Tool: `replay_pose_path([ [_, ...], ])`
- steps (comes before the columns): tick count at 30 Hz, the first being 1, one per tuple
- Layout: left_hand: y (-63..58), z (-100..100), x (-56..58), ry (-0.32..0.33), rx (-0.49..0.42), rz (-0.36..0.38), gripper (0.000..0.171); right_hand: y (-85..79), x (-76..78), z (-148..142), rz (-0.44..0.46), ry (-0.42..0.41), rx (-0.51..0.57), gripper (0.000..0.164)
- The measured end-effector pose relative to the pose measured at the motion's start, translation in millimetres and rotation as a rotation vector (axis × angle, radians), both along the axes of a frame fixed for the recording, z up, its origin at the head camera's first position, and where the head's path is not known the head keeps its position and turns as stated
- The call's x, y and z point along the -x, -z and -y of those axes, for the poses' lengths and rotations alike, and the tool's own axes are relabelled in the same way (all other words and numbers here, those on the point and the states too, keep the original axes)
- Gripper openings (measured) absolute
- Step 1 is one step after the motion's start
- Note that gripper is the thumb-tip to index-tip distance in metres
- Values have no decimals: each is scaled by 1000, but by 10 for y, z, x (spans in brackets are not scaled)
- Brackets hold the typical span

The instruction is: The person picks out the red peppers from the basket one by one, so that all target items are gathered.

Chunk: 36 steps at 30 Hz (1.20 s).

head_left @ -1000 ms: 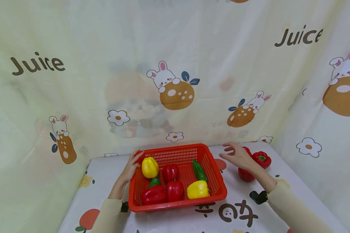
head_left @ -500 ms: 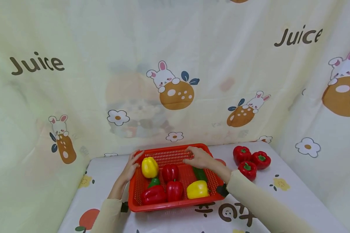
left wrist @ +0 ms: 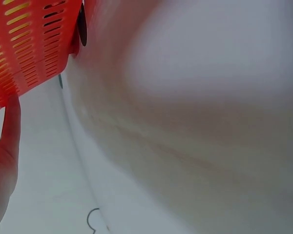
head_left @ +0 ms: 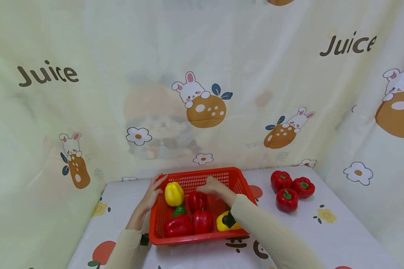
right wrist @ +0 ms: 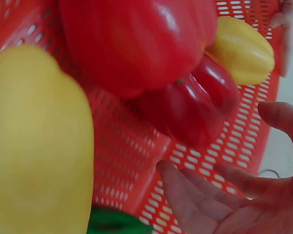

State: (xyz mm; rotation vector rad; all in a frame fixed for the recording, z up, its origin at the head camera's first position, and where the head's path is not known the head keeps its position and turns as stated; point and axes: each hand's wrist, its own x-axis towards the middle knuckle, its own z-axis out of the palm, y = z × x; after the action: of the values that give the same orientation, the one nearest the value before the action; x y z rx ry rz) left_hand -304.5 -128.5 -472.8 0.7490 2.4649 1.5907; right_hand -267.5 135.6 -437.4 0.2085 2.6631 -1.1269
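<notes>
A red plastic basket (head_left: 175, 242) holds yellow, red and green peppers. My left hand (head_left: 152, 193) rests at the basket's left rim; one straight finger (left wrist: 10, 124) touches the slotted wall in the left wrist view. My right hand (head_left: 215, 186) is inside the basket, just behind and right of the rear red bell pepper (head_left: 197, 201). In the right wrist view its thumb and fingers are spread beside that red bell pepper (right wrist: 198, 105), with a gap between. A yellow bell pepper (head_left: 174, 194) stands near the left hand. My right forearm hides most of the green pepper (right wrist: 115, 222).
Three red bell peppers (head_left: 287, 200) stand together on the patterned tablecloth (head_left: 309, 228), right of the basket. Two more red peppers (head_left: 202, 221) and a second yellow pepper (head_left: 221, 222) lie along the basket's front. A printed curtain (head_left: 161, 93) hangs behind.
My right hand has moved left from over the three red bell peppers into the basket, to the rear red bell pepper. The left hand has stayed at the rim.
</notes>
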Motion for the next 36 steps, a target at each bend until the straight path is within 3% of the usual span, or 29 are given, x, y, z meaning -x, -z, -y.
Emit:
replay_pose_path([
  [3,82,11,60,-7,-10,-8,60,84,84,84,49,38,-5,50],
  [9,353,2,252,-56,-47,-52,61,180,183,172,108,62,8,53],
  [13,374,-11,267,-69,-45,-53,63,216,193,189,127,64,15,56],
  [16,305,-16,214,-57,-53,-34,62,245,193,194,123,61,3,56],
  [21,132,0,103,-17,-52,-7,61,251,183,188,72,43,7,51],
  [24,208,6,130,-22,-41,-3,61,219,143,170,29,11,25,52],
  [28,363,9,253,-38,-35,-30,63,112,118,131,-53,-35,9,67],
  [32,390,14,301,-35,-49,-56,64,22,123,75,-139,-74,-24,78],
  [36,399,24,289,-35,-46,-57,64,-21,92,11,-211,-127,-33,77],
])
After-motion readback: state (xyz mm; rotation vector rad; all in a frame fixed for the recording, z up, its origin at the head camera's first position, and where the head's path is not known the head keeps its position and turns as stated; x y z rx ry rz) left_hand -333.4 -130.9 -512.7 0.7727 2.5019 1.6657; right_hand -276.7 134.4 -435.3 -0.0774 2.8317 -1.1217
